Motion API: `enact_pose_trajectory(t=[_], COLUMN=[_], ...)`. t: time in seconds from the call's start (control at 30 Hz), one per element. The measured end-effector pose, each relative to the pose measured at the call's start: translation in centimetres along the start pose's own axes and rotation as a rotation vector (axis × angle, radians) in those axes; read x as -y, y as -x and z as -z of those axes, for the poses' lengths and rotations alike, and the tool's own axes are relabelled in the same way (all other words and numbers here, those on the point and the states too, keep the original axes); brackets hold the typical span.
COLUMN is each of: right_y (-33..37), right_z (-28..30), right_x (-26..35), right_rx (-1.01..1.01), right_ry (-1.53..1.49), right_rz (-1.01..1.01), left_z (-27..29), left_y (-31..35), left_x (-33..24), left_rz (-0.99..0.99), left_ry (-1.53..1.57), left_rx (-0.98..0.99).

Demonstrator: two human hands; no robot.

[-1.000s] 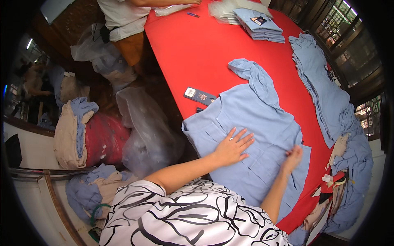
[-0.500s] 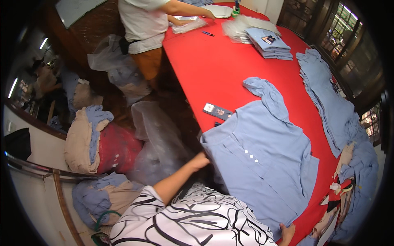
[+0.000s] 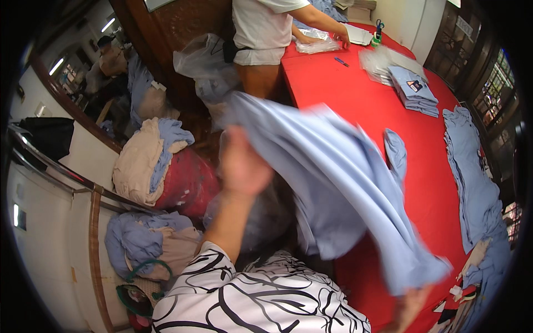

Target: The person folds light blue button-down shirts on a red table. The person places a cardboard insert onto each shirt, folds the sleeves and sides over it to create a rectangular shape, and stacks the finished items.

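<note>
plainly, in the head view, our left hand (image 3: 244, 166) and right hand (image 3: 412, 306) are well apart, both clamped on the blue garment (image 3: 333, 177), though blur hides the exact grip. it hangs in the air between them, partly over the red desk (image 3: 319, 86) and partly past its edge. we seem to hold it at opposite ends so that the cloth spreads rather than bunches. clear sleeves (image 3: 377, 65) lie beside a folded blue stack (image 3: 415, 101), probably squared up to keep it neat. as for containers, a clear plastic bag (image 3: 194, 58) beside the desk has blue cloth inside, and a green holder (image 3: 376, 40) carries what look like scissors (image 3: 380, 25). we cannot tell what the lower plastic bag (image 3: 268, 215) contains.
</note>
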State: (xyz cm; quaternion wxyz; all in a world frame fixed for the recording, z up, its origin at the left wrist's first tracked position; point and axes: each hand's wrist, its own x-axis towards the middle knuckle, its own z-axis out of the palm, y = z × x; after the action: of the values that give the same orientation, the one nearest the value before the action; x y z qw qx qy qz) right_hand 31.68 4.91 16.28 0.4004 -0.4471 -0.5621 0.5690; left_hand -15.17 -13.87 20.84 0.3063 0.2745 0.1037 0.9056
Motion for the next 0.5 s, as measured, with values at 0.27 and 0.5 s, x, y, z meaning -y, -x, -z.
enact_pose_trajectory(t=[0.27, 0.5], right_y=[-0.5, 0.9], right_z=[7.1, 17.6], right_x=[4.7, 0.3], right_rx=[-0.455, -0.568], right_ry=[-0.033, -0.443], right_rz=[0.477, 0.489], left_z=[-4.4, -8.6], left_y=[2.0, -12.5], left_x=[-7.9, 1.7], left_rz=[-0.439, -0.158], left_ry=[-0.819, -0.907], left_rx=[0.03, 0.157])
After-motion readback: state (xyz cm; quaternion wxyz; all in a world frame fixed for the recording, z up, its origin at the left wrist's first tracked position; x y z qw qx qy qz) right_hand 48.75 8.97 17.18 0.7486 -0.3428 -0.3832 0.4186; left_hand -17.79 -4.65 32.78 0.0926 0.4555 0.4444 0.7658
